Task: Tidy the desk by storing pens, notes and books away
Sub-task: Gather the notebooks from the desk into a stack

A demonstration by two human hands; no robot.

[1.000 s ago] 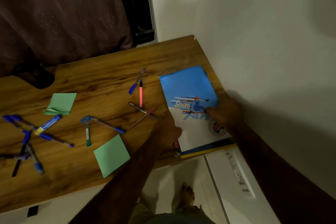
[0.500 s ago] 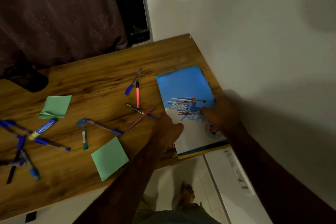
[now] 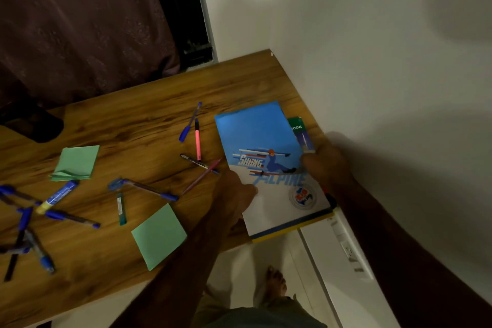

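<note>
I've got both hands (image 3: 241, 194) (image 3: 326, 165) on the book stack (image 3: 269, 168) at the table's (image 3: 133, 125) right corner, fingers pressed flat, squaring it for lifting.

Two green notes (image 3: 75, 162), many pens (image 3: 197, 138).

On my feed, person, two arms in frame: left hand (image 3: 234, 194) and right hand (image 3: 326, 168) both bare, no rings, watch or bands that I can make out in the dim light, and both forearms uncovered to the bottom edge with no sleeve showing. Lower body: a grey-green garment (image 3: 255, 311) at the frame's bottom, cut unclear, and one bare foot (image 3: 275, 281) with toes visible, no footwear.
</note>
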